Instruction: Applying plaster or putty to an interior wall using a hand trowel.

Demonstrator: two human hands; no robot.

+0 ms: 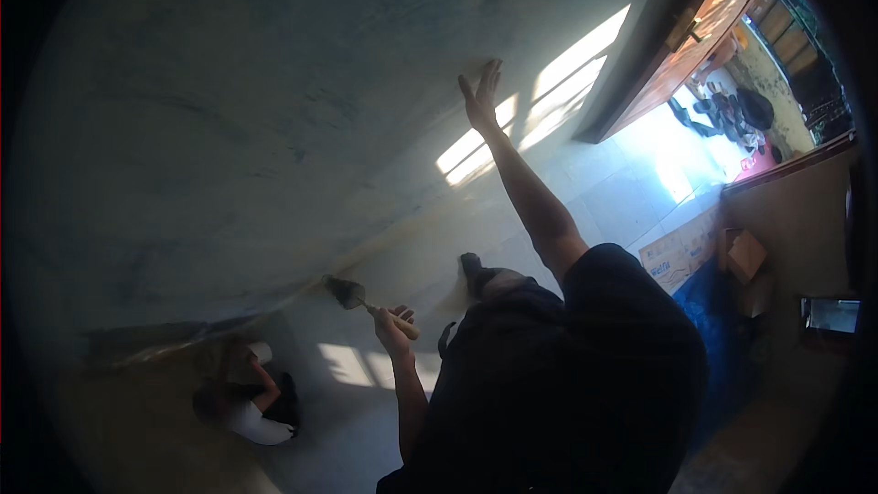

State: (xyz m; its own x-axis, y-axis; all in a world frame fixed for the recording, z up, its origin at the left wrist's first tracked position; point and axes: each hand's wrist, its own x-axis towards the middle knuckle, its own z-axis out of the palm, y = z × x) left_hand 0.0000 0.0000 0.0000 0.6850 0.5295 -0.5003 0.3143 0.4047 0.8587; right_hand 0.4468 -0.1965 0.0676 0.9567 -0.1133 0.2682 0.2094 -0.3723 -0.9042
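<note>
Head view, looking steeply down a grey plastered wall (pixel 274 110). Left hand (pixel 395 325) is clamped on the wooden handle of a trowel (pixel 346 292), whose blade juts up and left of that hand, close to the wall. Right hand (pixel 482 96) is raised well above, fingers apart, palm at or near the wall. Anything falling off the blade could likely drop onto a crouching person (pixel 247 398) below and left of the left hand. Beyond the right hand, an open wooden door (pixel 704 27) lets in glare; cardboard boxes (pixel 681 256) lie below it.
</note>
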